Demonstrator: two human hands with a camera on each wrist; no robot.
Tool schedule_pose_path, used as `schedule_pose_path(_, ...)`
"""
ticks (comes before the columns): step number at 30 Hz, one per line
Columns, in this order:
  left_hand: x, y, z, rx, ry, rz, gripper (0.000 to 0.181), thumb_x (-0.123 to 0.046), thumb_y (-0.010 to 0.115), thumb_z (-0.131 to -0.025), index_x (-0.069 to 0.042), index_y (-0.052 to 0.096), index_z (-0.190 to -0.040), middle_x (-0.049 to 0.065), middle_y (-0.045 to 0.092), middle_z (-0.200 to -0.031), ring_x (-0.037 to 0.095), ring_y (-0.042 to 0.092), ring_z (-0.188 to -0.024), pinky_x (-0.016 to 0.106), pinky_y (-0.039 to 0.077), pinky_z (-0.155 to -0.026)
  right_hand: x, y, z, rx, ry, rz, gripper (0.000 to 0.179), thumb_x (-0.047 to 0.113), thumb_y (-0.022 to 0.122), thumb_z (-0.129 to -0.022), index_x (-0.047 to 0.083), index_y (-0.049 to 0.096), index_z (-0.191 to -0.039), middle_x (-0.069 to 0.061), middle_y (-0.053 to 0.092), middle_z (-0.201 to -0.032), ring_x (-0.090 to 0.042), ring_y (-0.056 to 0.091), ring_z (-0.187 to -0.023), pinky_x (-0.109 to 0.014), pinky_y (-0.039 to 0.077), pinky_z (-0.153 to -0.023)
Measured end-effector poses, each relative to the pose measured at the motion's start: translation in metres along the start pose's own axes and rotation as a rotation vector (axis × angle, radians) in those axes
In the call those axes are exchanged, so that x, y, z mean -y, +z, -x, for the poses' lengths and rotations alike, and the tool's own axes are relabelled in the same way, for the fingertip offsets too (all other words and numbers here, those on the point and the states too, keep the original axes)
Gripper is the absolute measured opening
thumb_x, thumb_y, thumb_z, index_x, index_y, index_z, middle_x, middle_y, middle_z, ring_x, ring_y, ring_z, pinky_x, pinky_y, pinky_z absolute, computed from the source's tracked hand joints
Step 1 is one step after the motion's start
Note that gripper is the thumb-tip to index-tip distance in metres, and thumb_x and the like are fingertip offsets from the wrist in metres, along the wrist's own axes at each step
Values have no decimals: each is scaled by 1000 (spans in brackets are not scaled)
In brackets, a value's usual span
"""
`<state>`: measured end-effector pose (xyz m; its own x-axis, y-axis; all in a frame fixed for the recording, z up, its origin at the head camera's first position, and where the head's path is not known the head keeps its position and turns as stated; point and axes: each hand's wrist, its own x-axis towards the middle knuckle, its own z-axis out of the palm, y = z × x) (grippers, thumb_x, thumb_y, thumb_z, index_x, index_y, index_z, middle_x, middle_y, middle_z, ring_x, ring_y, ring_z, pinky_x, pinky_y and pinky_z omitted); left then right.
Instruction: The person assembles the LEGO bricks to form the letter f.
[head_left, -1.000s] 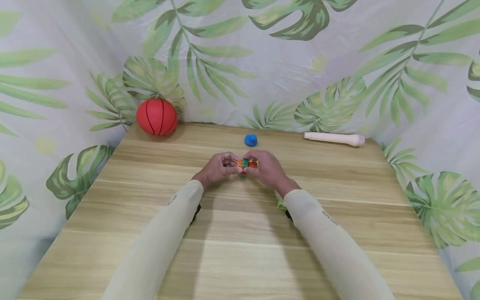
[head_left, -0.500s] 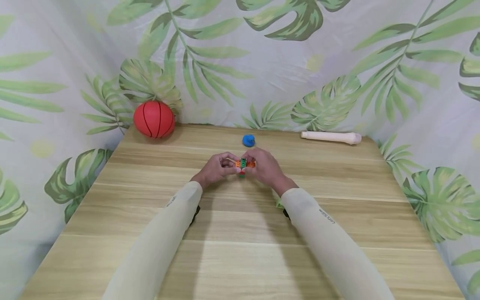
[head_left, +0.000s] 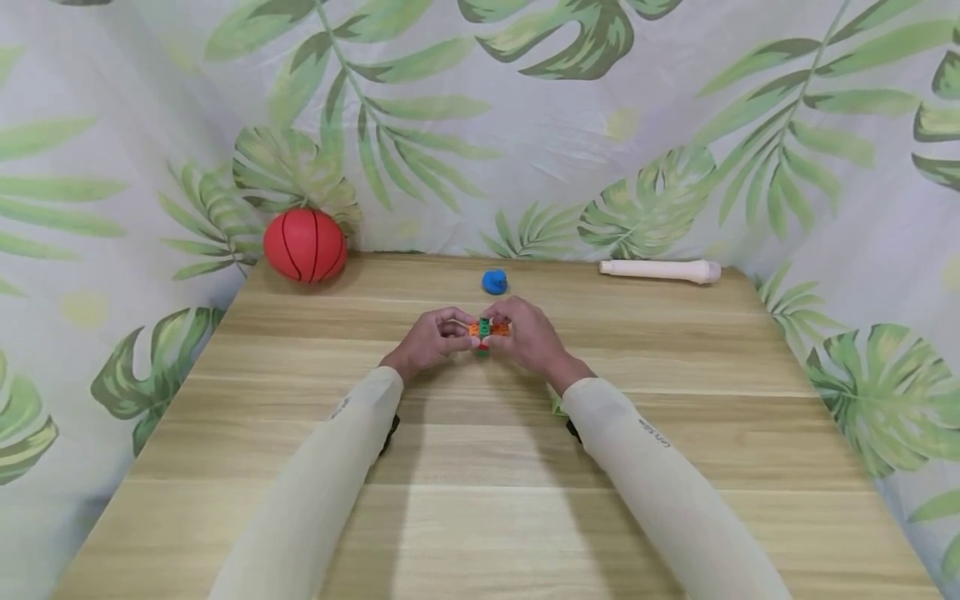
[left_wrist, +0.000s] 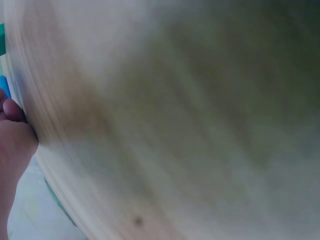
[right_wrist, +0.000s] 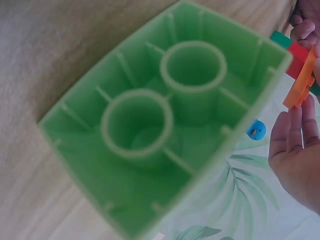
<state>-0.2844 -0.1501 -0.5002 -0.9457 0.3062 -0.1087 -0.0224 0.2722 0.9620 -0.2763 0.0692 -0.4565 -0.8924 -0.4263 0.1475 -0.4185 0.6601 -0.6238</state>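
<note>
A leaf-print cloth [head_left: 420, 125] hangs behind the wood-grain surface [head_left: 480, 517], where a red ball [head_left: 305, 245], a blue toy [head_left: 494, 282] and a white microphone [head_left: 660, 271] sit along the far side. Your left hand [head_left: 433, 340] pinches the orange end of a small brick cluster [head_left: 484, 327], and your right hand [head_left: 528, 335] grips it from the other side; the cluster is between them, in front of the blue toy. Its green, red and orange pieces appear already joined, though you can't tell whether each is pressed home. A light green brick [right_wrist: 165, 120] lies apart, unattached. Your right wrist view shows its hollow underside with two tubes, while the head view gives just a sliver beside your right sleeve [head_left: 600, 408]. The left wrist view offers mostly blurred surface, with the cluster not discernible.
</note>
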Motion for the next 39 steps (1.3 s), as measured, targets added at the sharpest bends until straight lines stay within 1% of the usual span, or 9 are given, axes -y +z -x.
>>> schedule_pose_path(4,1,1,2,-8,8,1,34,-10,77,-99,-3,68,-131,14,76,-110,10,66,-89,21,50,-71,0,2,1,-1,-15,6,35,11,87,-91,8,77,-124,-11,72,-113,-27,67,-106,-44,59,-97)
schedule_pose_path(7,3,1,4,-9,2,4,35,-13,78,-99,-3,68,-131,9,76,-107,9,67,-90,20,52,-74,0,2,3,16,-32,23,35,11,84,-94,7,76,-128,-12,71,-115,-27,65,-107,-44,57,-98)
schedule_pose_path(11,5,1,5,-13,0,8,34,-15,79,-99,-4,69,-130,1,76,-101,9,68,-89,21,53,-76,-2,-2,7,82,-36,27,41,15,78,-100,10,70,-140,-12,66,-122,-27,61,-112,-46,55,-102)
schedule_pose_path(15,4,2,4,-8,11,-1,34,-15,79,-99,-5,69,-129,2,76,-101,10,68,-89,22,53,-76,-5,-13,15,169,-21,9,54,18,75,-103,13,59,-154,-14,58,-132,-31,56,-119,-49,51,-104)
schedule_pose_path(19,1,3,3,-3,19,-14,35,-13,79,-99,-4,69,-131,6,76,-104,9,68,-89,22,53,-75,-13,-24,29,215,-7,-9,57,19,71,-105,12,53,-158,-22,54,-138,-37,53,-123,-53,50,-105)
schedule_pose_path(25,-1,3,2,-7,17,-14,36,-12,79,-98,-3,68,-131,4,74,-102,9,67,-90,21,51,-73,-38,-44,56,271,14,-83,45,20,66,-107,-1,59,-146,-21,67,-133,-34,65,-123,-53,54,-108)
schedule_pose_path(28,-1,3,0,-8,13,-13,37,-13,79,-98,-3,67,-131,3,74,-103,10,66,-92,21,50,-74,-50,-58,71,353,25,-135,35,21,66,-107,-2,65,-134,-16,72,-121,-27,67,-113,-46,55,-103)
schedule_pose_path(34,-1,1,1,-7,-3,-16,37,-12,79,-98,-3,67,-132,2,73,-102,11,65,-92,21,51,-75,-68,-75,94,553,65,-195,23,19,74,-103,1,70,-117,-8,71,-107,-15,62,-98,-27,53,-88)
schedule_pose_path(39,-1,0,1,-1,-3,-8,38,-12,78,-98,-2,67,-132,0,72,-100,11,65,-91,22,50,-74,-71,-71,101,541,75,-252,20,13,81,-96,1,69,-106,-6,68,-97,-16,58,-87,-22,49,-76)
